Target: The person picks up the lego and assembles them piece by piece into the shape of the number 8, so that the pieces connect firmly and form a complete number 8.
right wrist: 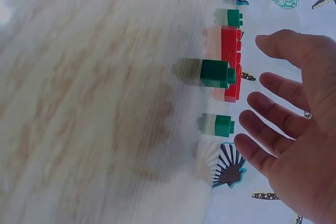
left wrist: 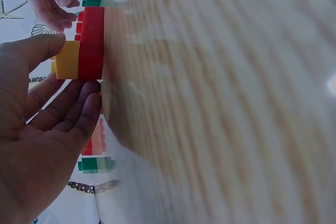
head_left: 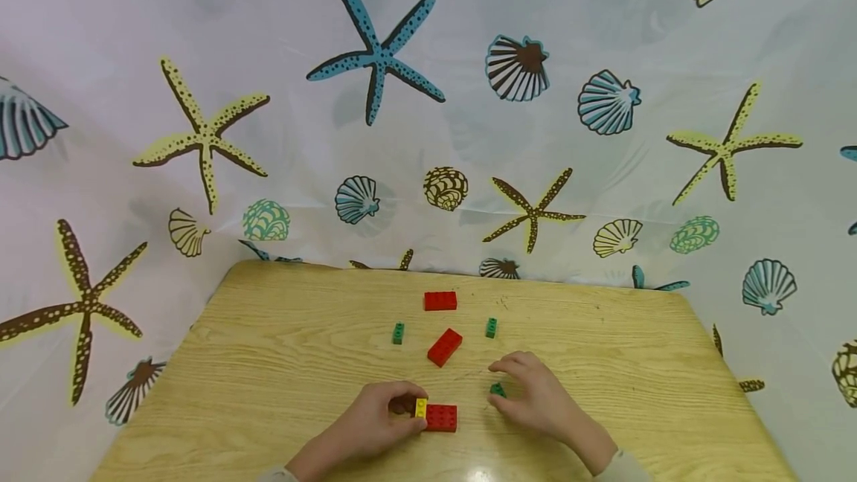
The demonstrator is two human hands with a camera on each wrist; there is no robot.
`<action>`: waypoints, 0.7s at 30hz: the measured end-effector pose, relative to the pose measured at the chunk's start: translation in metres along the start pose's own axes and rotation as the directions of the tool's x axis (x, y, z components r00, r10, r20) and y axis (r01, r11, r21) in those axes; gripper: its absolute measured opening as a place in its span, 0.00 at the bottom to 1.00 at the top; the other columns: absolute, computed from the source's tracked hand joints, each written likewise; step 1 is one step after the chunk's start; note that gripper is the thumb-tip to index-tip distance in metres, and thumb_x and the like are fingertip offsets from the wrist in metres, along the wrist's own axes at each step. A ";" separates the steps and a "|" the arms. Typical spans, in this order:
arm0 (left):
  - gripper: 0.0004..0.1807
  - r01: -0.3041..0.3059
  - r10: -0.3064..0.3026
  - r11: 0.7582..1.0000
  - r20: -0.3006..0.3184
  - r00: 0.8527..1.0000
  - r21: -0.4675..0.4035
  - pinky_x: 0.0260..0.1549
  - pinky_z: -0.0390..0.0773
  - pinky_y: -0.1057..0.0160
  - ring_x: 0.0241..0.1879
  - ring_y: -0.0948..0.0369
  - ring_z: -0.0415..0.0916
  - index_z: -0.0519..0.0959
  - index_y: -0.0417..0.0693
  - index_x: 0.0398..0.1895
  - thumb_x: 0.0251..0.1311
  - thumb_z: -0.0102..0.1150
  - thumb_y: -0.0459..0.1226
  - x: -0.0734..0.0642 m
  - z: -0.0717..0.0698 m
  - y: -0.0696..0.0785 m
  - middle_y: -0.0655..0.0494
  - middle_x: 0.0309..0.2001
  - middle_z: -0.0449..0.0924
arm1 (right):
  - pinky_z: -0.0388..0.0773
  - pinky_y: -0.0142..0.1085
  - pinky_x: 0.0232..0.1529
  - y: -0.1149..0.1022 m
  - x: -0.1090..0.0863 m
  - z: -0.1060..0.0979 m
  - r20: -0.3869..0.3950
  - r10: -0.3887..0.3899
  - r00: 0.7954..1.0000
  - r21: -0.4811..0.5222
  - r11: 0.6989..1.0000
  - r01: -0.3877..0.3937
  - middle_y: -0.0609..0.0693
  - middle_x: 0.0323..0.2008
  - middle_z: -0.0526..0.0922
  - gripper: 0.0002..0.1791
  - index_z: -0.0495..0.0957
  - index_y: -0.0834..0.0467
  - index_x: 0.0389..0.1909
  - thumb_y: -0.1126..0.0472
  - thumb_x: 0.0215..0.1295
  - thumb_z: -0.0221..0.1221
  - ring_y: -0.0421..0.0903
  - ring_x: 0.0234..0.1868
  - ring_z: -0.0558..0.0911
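Note:
On the near part of the table lies a red brick (head_left: pixel 443 418). A small yellow brick (head_left: pixel 420 407) sits on top of its left end, as the left wrist view shows from the side. My left hand (head_left: pixel 378 419) pinches the yellow brick between thumb and fingers. To the right, my right hand (head_left: pixel 538 400) hovers around a small green brick (head_left: pixel 498 390), fingers spread and thumb apart from them. In the right wrist view, that green brick (right wrist: pixel 214 73) stands on the table with a gap between it and the fingers.
Farther back lie two red bricks, one tilted (head_left: pixel 445 347) and one straight (head_left: pixel 440 300). Small green bricks flank them, one on the left (head_left: pixel 398 333) and one on the right (head_left: pixel 492 327). A cloth (head_left: pixel 428 125) printed with shells and starfish hangs around the wooden table (head_left: pixel 281 333).

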State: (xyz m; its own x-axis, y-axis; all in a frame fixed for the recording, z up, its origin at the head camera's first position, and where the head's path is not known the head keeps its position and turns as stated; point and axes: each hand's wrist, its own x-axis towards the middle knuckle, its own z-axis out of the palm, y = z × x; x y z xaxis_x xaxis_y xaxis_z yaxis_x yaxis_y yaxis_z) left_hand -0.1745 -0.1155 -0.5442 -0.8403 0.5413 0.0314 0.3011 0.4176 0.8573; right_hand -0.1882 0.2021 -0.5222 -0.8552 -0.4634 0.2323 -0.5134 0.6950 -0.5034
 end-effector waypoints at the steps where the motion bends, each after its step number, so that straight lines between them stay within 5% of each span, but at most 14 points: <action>1: 0.20 0.001 -0.001 1.000 -0.001 1.000 0.003 0.46 0.84 0.64 0.45 0.61 0.82 0.84 0.42 0.56 0.68 0.71 0.44 0.000 0.000 0.000 0.57 0.48 0.86 | 0.82 0.48 0.58 0.001 0.000 0.000 0.004 0.001 1.000 0.003 1.000 -0.001 0.48 0.52 0.85 0.21 0.85 0.58 0.55 0.57 0.63 0.74 0.49 0.55 0.82; 21: 0.19 -0.003 0.004 0.999 0.000 1.000 -0.033 0.45 0.83 0.66 0.45 0.59 0.83 0.84 0.43 0.56 0.68 0.71 0.43 0.000 -0.001 0.000 0.57 0.48 0.86 | 0.81 0.48 0.58 0.016 -0.004 -0.001 0.084 0.003 0.996 -0.005 1.000 -0.002 0.50 0.51 0.85 0.27 0.84 0.58 0.59 0.55 0.59 0.75 0.50 0.54 0.82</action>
State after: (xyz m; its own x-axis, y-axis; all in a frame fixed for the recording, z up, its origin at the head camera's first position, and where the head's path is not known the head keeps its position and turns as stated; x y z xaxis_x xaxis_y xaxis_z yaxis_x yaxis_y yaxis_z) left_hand -0.1745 -0.1163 -0.5437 -0.8390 0.5430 0.0343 0.2890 0.3914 0.8737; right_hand -0.1929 0.2159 -0.5310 -0.8474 -0.5063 0.1601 -0.5119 0.6987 -0.4998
